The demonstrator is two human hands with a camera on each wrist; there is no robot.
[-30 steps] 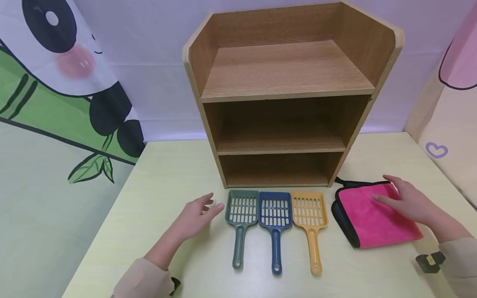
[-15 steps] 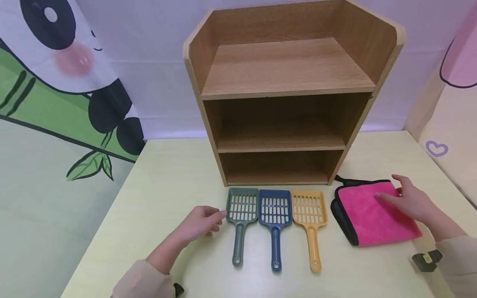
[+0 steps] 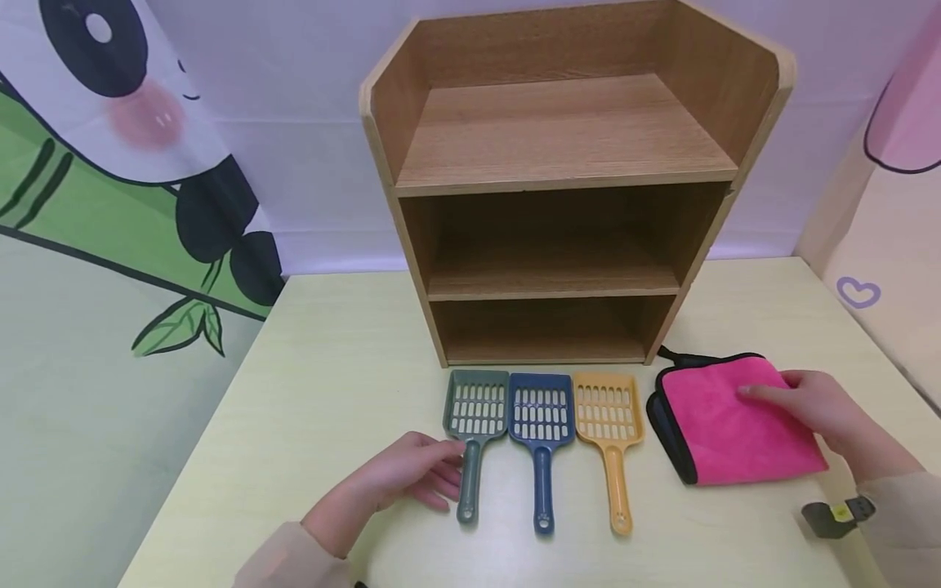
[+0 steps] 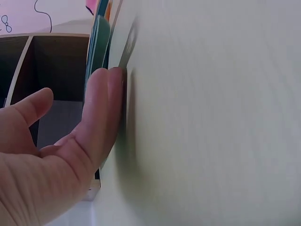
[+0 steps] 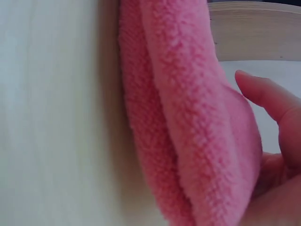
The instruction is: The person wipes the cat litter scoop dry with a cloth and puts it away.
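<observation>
Plastic scoop in muted grey-green [image 3: 474, 438] is what I have at the left hand [image 3: 413, 469]: it lies flat on the pale worktop [image 3: 323, 367], square pan toward the shelf unit [image 3: 555, 291], handle pointing back at the person. Its pan is cut with rows of elongated slots, the worktop showing pale through them, and the glossy, slender handle ends in a round hole. On the left, I see the grip loosely spread, thumb well apart from the extended fingers; the thumb tip overlaps the handle's upper part and the fingers lie just beside it. I cannot tell whether they touch it.

On my right side, the folded pink cloth [image 3: 742, 441] rests on the worktop near the scoops, bright and plush, edged in black, with dark layers at its left side and a black strap at the back. The right hand [image 3: 827, 404] has that grip closed on its right edge, thumb across the top, fingers bent behind; the wrist view shows the fluffy layers bulging there, the fingertips hidden.

Between them I count a dark blue scoop [image 3: 542, 445] and a yellow-orange scoop [image 3: 613, 445], same shape as the green one, all three side by side.
</observation>
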